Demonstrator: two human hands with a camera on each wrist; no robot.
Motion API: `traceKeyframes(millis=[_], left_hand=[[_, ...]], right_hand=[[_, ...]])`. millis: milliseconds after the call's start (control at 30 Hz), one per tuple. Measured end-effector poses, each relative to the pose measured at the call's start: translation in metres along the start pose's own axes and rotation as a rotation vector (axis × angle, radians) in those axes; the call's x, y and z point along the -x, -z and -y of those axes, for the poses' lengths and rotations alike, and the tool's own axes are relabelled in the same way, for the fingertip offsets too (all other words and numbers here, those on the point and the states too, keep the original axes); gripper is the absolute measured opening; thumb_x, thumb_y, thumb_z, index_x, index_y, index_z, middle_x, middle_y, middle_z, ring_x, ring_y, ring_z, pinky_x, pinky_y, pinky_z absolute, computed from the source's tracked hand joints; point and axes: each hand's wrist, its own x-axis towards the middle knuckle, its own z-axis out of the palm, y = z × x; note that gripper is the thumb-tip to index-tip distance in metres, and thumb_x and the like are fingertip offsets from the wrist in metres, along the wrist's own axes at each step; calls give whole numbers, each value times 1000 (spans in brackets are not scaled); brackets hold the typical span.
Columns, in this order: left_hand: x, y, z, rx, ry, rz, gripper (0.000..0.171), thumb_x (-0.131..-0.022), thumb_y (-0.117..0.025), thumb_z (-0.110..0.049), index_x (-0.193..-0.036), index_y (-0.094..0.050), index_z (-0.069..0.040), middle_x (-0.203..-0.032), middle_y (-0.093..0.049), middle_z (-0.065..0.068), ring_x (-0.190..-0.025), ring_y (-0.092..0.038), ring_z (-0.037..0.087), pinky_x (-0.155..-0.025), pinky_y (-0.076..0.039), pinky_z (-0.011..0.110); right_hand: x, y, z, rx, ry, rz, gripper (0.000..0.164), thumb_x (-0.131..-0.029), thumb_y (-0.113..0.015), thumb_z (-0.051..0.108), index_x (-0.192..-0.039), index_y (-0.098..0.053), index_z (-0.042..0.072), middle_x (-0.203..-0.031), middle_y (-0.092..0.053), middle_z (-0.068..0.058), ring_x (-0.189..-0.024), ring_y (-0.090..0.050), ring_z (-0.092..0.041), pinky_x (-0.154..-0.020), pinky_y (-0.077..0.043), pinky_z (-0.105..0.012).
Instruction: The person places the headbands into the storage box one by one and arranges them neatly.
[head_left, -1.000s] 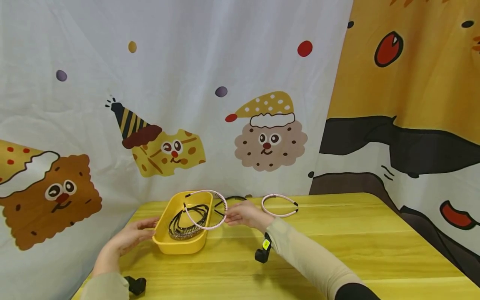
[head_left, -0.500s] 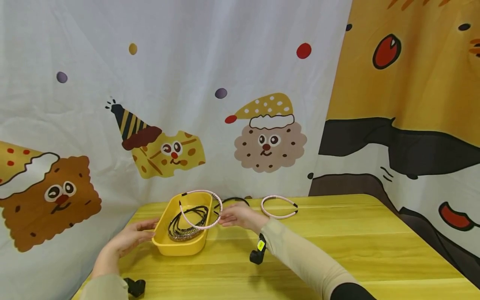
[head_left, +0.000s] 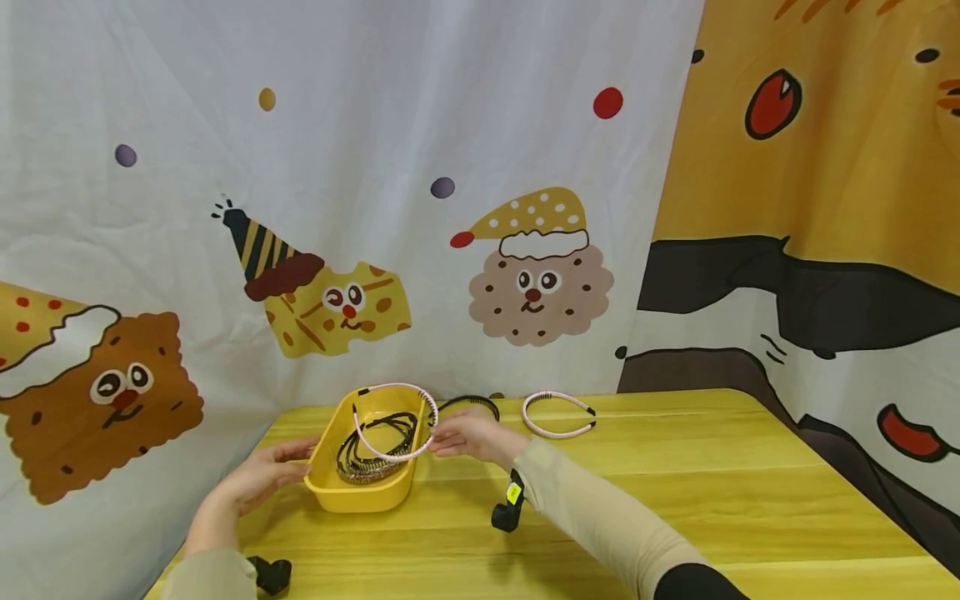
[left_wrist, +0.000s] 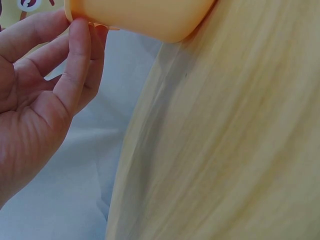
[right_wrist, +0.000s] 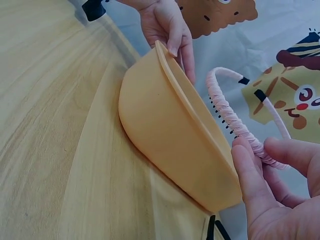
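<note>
A pink wrapped headband [head_left: 430, 402] with black tips and small comb teeth is pinched between the thumb and fingers of my right hand [head_left: 477, 437]. It hangs tilted over the yellow plastic bin [head_left: 365, 498], above the right side of its opening. Inside the bin lie several dark headbands [head_left: 378, 446], one with a glittery brownish band. My left hand [head_left: 262, 477] holds the bin's left rim with thumb and fingertips, seen closely in the left wrist view. In the right wrist view the pink headband [right_wrist: 225, 107] stands just beside the bin's rim, apart from it.
A second pink headband [head_left: 558, 435] lies on the yellow wood-grain table [head_left: 675, 492] to the right. Behind my right hand lies a black headband [head_left: 480, 400], partly hidden. A printed curtain [head_left: 420, 108] hangs along the table's far and left edges.
My right hand has moved left with the pink headband, bringing it farther over the bin. The left hand stays at the bin's rim.
</note>
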Motion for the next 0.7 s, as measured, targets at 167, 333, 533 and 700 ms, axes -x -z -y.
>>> traceKeyframes(millis=[167, 333, 533, 700], left_hand=[[-1, 0, 1, 0, -1, -5, 65, -99, -55, -9, -149, -19, 12, -146, -28, 37, -127, -44, 41, -97, -47, 36], [-1, 0, 2, 1, -8, -3, 64, -98, -55, -8, -148, -20, 12, -146, -28, 37, -128, -42, 43, -97, -47, 36], [-1, 0, 1, 8, -7, -6, 64, -99, -54, -7, -148, -19, 13, -146, -28, 37, -127, -43, 42, -97, -47, 35], [0, 0, 0, 3, -3, -6, 64, -98, -54, -8, -148, -19, 14, -147, -26, 37, -127, -44, 40, -96, -48, 34]], right_hand=[[0, -2, 1, 10, -10, 0, 16, -90, -61, -3, -101, -64, -14, -78, -69, -16, -73, -70, -23, -76, -57, -37], [0, -5, 2, 17, -14, -2, 16, -90, -62, -3, -101, -63, -15, -76, -68, -15, -72, -69, -23, -76, -57, -37], [-2, -8, 0, 1, -17, -3, 14, -90, -61, -4, -98, -64, -15, -76, -67, -15, -71, -69, -22, -79, -57, -38], [-4, -12, -4, -15, -13, -10, 13, -89, -60, -6, -98, -65, -14, -74, -67, -14, -69, -69, -22, -79, -56, -39]])
